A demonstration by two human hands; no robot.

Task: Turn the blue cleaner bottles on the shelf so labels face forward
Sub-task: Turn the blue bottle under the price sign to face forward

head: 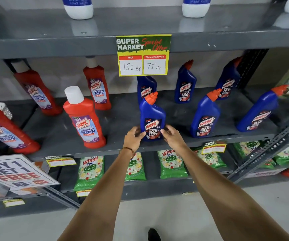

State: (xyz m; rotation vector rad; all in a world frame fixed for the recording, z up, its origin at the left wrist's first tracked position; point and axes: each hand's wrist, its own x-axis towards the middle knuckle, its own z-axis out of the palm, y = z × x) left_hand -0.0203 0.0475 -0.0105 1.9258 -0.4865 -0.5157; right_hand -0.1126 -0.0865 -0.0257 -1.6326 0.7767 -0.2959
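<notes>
Several blue Harpic cleaner bottles with orange caps stand on the grey middle shelf [119, 122]. The front centre blue bottle [152, 117] stands upright with its label towards me. My left hand [133, 138] touches its lower left side and my right hand [172, 136] its lower right side, fingers curled around the base. Behind it stands another blue bottle [146, 87], partly hidden by a price sign. To the right stand more blue bottles: front middle [205, 115], front right [260, 112], back middle [185, 84] and back right [228, 80], all showing labels.
Red Harpic bathroom cleaner bottles [84, 119] fill the shelf's left half. A yellow price sign [143, 55] hangs from the upper shelf edge. Green Wheel detergent packs [89, 171] lie on the lower shelf. A "Buy 1 Get 1 Free" board [16, 171] leans at lower left.
</notes>
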